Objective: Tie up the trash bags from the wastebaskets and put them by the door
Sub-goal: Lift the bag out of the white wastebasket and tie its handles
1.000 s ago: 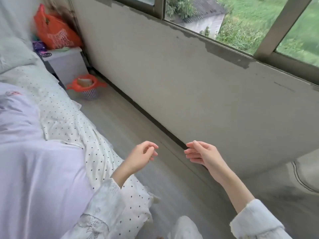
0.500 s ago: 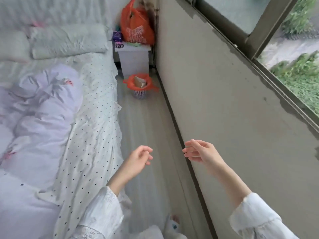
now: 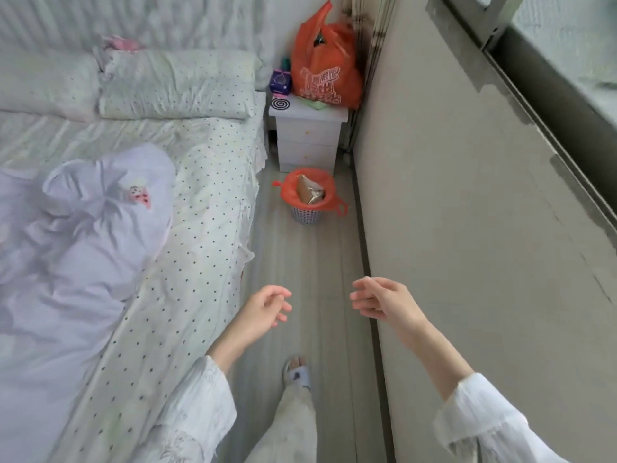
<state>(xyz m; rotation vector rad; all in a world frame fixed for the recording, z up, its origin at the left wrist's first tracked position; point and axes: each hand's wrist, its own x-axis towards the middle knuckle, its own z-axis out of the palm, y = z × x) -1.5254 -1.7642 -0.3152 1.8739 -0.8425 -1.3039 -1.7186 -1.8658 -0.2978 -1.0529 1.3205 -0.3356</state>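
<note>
Left hand (image 3: 263, 309) & right hand (image 3: 384, 300): both loose, holding nothing. Wastebasket (image 3: 305, 213) w/ orange trash bag (image 3: 287, 192) on floor ahead, just before nightstand (image 3: 309, 138). Bed (image 3: 187, 228) left, wall (image 3: 467, 228) right; narrow aisle between.

White print on orange bag (image 3: 322, 66) too blurred to read.

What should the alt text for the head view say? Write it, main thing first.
Two empty hands, left hand and right hand, hang open over a narrow floor strip between a bed and a wall. Ahead stands a small wastebasket lined with an untied orange trash bag, before a white nightstand bearing another orange bag.
</note>
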